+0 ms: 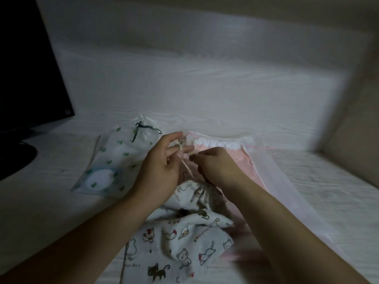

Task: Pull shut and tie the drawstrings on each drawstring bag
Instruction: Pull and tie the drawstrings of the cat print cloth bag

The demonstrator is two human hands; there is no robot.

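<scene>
Both hands work a pale cord (185, 163) running up from the cat bag (184, 232). Left hand (162, 162) has it looped on a finger; right hand (213, 162) seemingly pinches it. Bag's gathered neck points away.

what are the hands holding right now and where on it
Both hands hold the pale drawstring of the cat-print bag: the left hand has it looped round a finger near the end, the right hand pinches it lower down.

Cat bag (184, 238) nearest — cactus bag (114, 158) behind-left, pink bag (246, 158) behind-right.
</scene>
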